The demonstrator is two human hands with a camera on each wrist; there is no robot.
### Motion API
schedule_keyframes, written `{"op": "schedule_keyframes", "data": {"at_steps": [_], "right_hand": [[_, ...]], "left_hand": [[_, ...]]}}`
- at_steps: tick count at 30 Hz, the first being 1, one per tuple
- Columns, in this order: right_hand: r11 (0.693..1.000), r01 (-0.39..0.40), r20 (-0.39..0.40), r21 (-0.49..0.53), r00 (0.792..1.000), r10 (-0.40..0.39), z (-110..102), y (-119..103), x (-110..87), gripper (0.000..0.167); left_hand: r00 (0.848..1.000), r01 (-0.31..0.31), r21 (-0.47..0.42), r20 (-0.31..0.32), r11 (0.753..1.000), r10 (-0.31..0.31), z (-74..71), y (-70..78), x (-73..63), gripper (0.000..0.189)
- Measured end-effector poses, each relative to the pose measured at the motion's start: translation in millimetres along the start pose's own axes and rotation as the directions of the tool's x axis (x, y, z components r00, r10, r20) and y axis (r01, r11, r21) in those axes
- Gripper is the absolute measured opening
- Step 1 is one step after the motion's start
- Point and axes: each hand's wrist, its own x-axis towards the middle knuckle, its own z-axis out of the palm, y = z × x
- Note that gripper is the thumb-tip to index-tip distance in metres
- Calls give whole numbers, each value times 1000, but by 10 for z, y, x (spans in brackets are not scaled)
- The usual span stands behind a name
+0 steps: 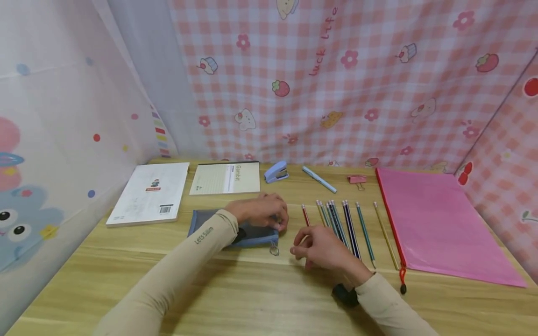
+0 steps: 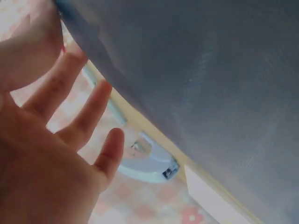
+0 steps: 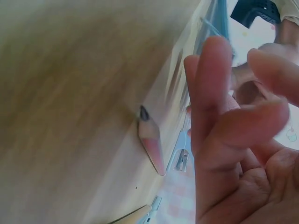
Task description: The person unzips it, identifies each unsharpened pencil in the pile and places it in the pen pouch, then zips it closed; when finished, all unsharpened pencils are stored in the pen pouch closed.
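A blue-grey zip pouch (image 1: 254, 232) lies left of centre, with a metal ring hanging at its front right corner. My left hand (image 1: 265, 210) reaches over it; thumb and forefinger pinch its right end, while the other fingers spread apart in the left wrist view. Just right of the pouch my right hand (image 1: 321, 246) hovers above the table, fingers loosely bent and holding nothing. A red pencil (image 1: 305, 215) lies beyond that hand, partly hidden by it; a sharpened pencil tip (image 3: 149, 140) shows in the right wrist view. Several more pencils (image 1: 353, 228) lie in a row to the right.
A white book (image 1: 149, 193) and a Gambit notebook (image 1: 214, 179) lie back left. Along the back are a lilac stapler (image 1: 276, 172), a light blue pen (image 1: 319, 179) and a pink binder clip (image 1: 357, 179). A pink zip folder (image 1: 445, 224) covers the right side.
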Motion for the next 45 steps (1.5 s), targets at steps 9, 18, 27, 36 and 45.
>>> {"op": "schedule_keyframes", "data": {"at_steps": [9, 18, 27, 36, 45], "right_hand": [[999, 37, -76, 24, 997, -35, 57, -23, 71, 12], [986, 126, -323, 111, 943, -84, 60, -82, 170, 15], [943, 247, -531, 222, 842, -96, 58, -218, 331, 10], [896, 365, -635, 252, 761, -131, 56, -357, 473, 7], [874, 411, -647, 260, 746, -158, 74, -457, 540, 13]], "left_hand": [[996, -57, -49, -73, 997, 53, -151, -110, -43, 13], [955, -115, -237, -294, 965, 41, -197, -178, -49, 8], [900, -146, -416, -432, 898, -54, -237, -243, -58, 21], [904, -150, -562, -411, 813, -117, -245, -298, -75, 23], [859, -149, -712, -437, 686, -267, -234, -393, -99, 25]]}}
